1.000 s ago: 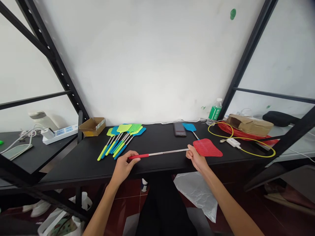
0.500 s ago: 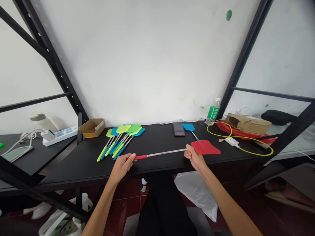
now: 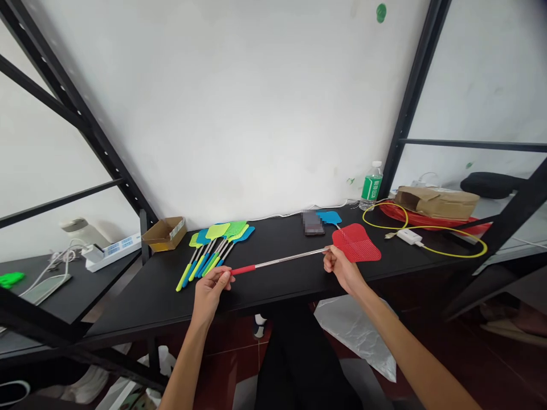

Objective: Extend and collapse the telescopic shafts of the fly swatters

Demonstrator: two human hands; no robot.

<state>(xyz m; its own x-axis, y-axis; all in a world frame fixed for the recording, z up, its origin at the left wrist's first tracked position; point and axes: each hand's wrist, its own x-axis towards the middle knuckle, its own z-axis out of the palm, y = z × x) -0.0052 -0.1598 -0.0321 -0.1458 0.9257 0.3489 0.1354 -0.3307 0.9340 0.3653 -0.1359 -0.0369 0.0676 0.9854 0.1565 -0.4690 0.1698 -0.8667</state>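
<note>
1. Clock basis: 12 points toward the wall, centre at the middle of the red swatter's shaft (image 3: 290, 258).
2. Red swatter (image 3: 357, 244): one, held above the worktop (image 3: 149, 307); red handle (image 3: 243, 269) at 9 o'clock, broad head at 3.
3. Your left hand (image 3: 210, 291), at 9 o'clock: fingers closed on the handle's end.
4. Your right hand (image 3: 343, 267), toward 4 o'clock: thumb and fingers in a narrow pinch on the shaft, just beside the head.
5. Step in hand, as judged: you are holding the shaft drawn out in a line between both hands.
6. Next move, as judged: it calls for a firm hold at each end and a straight pull or push, without bending the thin shaft.
7. Nearby: green and blue swatters (image 3: 217, 230), a fanned group, toward 10; single blue swatter (image 3: 330, 217), between 1 and 2, partly behind the red head.
8. Against the frame half a second ago: your view is tilted, the shaft slopes up more toward 3, and the red head hides more of the single blue swatter's shaft. Both hands keep the same ends.
</note>
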